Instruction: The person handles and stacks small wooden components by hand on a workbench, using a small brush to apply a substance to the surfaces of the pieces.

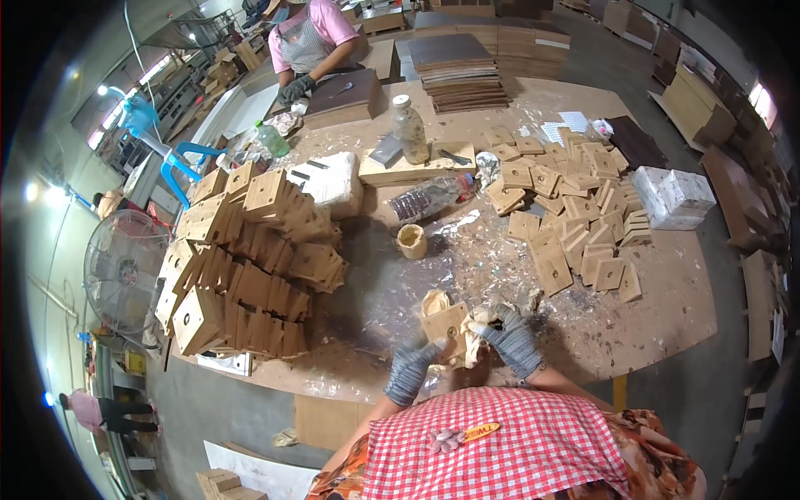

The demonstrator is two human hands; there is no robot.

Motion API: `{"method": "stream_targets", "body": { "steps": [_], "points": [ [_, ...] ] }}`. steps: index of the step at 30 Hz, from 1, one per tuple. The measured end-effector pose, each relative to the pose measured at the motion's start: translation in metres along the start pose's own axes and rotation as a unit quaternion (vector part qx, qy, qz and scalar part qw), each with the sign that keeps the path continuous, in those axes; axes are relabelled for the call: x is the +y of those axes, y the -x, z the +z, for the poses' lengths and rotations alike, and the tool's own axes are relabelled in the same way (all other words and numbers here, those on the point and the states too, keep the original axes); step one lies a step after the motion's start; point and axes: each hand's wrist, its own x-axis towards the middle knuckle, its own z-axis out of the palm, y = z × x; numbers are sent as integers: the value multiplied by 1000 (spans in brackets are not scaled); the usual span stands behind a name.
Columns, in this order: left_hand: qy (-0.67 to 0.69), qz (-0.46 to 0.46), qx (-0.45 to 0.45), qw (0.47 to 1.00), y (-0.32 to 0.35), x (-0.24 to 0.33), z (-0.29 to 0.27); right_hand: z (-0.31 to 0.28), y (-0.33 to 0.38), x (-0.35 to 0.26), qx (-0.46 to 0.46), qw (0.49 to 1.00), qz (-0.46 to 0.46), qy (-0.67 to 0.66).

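Wooden stack at 9 o'clock (242, 275): many square blocks piled high; I judge these are finished.
Loose blocks at 2 o'clock (567, 225): a smaller heap, I think still waiting.
Block in work (446, 323): at 6 o'clock, near the table edge (667, 333).
Left hand (410, 367): gloved, fingers curled, supporting the block from below.
Right hand (510, 337): gloved, closed on a pale rag (477, 333) against the block.
Hidden: the block's lower side; what the rag does is unclear.
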Motion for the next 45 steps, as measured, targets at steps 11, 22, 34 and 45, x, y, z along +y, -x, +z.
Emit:
{"method": "stream_targets", "body": {
  "steps": [11,22,34,45],
  "points": [
    [130,-9,8,991,-8,2,-12,-11,11,-8,-32,979,-91,177],
    [188,-23,7,982,-13,-1,17,1,0,6,-25,947,-133,293],
    [129,-43,13,991,-17,-11,9,3,5,21,-81,948,-120,283],
    [24,-49,-30,998,0,2,5,-30,-6,-16,58,957,-164,234]
  ]
}}
